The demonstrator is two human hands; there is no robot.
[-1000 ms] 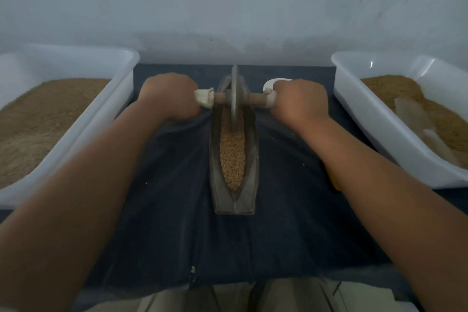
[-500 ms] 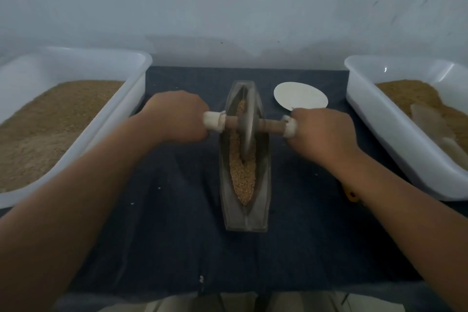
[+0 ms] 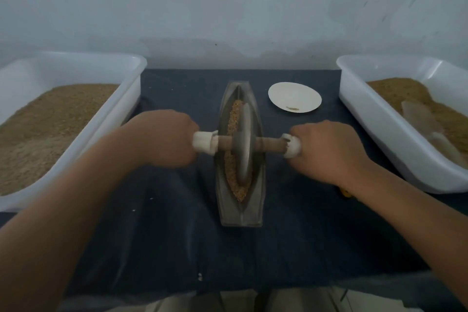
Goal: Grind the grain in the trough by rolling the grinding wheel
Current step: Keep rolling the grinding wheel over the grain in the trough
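Grey metal forms the boat-shaped trough (image 3: 240, 215), which lies lengthwise at the centre of the frame on a dark blue cloth (image 3: 177, 235). Tan grain (image 3: 231, 121) fills its groove, and the grinding wheel (image 3: 244, 144) stands on edge in the grain about midway along the trough. A wooden axle (image 3: 268, 144) runs through the wheel, with a white wrap at each end. The left hand (image 3: 162, 138) is curled tight round the left end, and the right hand (image 3: 329, 151) is curled round the right end. A white plate (image 3: 295, 96) sits on the cloth to the upper right of the trough. White tubs at the left edge (image 3: 76, 66) and right edge (image 3: 395, 132) of the frame hold brown meal.
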